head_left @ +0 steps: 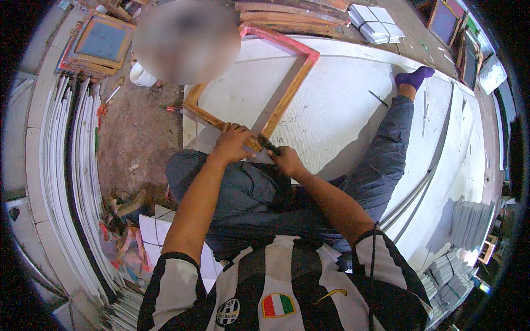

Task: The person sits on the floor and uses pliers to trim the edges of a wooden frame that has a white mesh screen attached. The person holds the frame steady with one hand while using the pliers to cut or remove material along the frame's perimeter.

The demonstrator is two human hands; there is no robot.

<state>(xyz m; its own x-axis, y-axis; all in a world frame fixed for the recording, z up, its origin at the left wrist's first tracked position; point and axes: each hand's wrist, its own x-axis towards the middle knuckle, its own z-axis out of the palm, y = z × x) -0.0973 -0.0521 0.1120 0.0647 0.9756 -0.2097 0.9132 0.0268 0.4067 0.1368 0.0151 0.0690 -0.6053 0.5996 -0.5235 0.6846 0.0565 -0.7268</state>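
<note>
A wooden frame (291,95), reddish at its far end and bare brown nearer me, lies on a white board (326,99). My left hand (233,143) is closed round the frame's near side, close to its nearest corner. At that corner my right hand (287,161) grips a short dark tool (269,144). Its tip meets the wood, but its exact kind cannot be made out. Small dark curled shavings (295,129) are scattered on the board to the right of the corner.
My outstretched leg (383,157) crosses the board on the right. Stacked white sheets (58,182) stand along the left. A blurred person (186,41) is opposite, beside a white bucket (142,75). Framed screens (102,41) are piled far left, and a tied white bundle (376,23) lies far back.
</note>
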